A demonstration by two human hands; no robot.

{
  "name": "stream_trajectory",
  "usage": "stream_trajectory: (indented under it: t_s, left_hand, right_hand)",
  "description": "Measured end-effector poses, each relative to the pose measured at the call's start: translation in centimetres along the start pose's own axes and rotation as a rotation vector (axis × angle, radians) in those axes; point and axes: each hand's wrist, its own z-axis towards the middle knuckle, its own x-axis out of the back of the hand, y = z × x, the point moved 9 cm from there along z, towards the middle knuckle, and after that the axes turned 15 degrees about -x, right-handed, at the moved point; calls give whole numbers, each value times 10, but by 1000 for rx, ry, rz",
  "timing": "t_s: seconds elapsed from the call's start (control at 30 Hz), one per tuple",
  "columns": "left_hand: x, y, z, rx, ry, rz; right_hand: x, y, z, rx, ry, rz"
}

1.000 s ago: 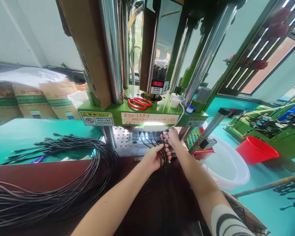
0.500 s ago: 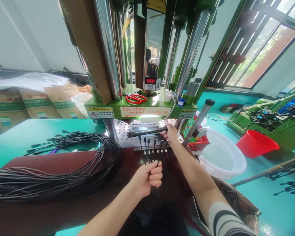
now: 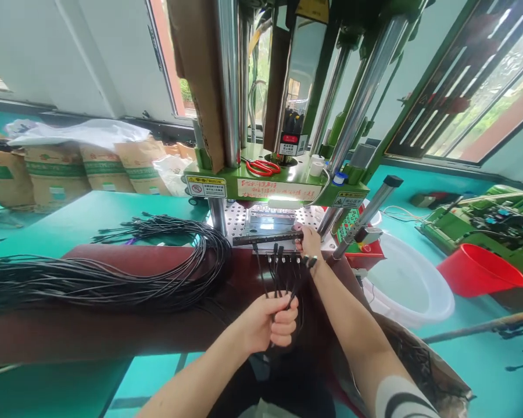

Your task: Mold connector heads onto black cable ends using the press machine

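My left hand (image 3: 281, 319) is closed around several thin black cables (image 3: 279, 278), whose moulded connector ends fan upward from the fist. My right hand (image 3: 310, 241) grips the right end of a long dark bar (image 3: 268, 238), which lies level at the front of the press bed. Below the bar, black connector ends hang near a row of small shiny metal tips (image 3: 283, 260). Behind the bar, a metal mould plate (image 3: 270, 220) sits lit on the perforated bed (image 3: 235, 217). The fingertips of my right hand are partly hidden by the bar.
A thick bundle of black cables (image 3: 187, 261) lies on the brown-covered table at left. Red-handled scissors (image 3: 264, 167) rest on the green press platform (image 3: 230, 184). To the right stand a control box (image 3: 351, 226), a white tub (image 3: 436, 310) and a red bucket (image 3: 479, 270).
The view has swung left, so the scene sits further right. The connector ends have bunched and shifted beneath the bar. Both hands keep their grips.
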Motion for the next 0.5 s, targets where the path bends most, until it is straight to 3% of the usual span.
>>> stream_trajectory:
  t_s: [0.13, 0.2, 0.27, 0.33, 0.4, 0.43, 0.5]
  left_hand:
    - [-7, -18, -27, 144, -90, 213]
    - [3, 17, -38, -63, 41, 303]
    - [12, 88, -59, -428, 252, 350]
    - [9, 160, -80, -641, 328, 329]
    - [8, 252, -111, -1084, 426, 306]
    - [12, 288, -122, -1226, 481, 344]
    - [36, 340, -131, -1337, 717, 511]
  right_hand:
    - [-1, 1, 3, 32, 3, 2]
    - [6, 0, 6, 53, 13, -8]
    - [16, -1, 11, 69, 23, -38]
    - [27, -1, 16, 79, 24, -91]
    - [36, -1, 18, 86, 11, -165]
    - [40, -1, 19, 89, -7, -211]
    - [43, -3, 18, 96, -70, -323]
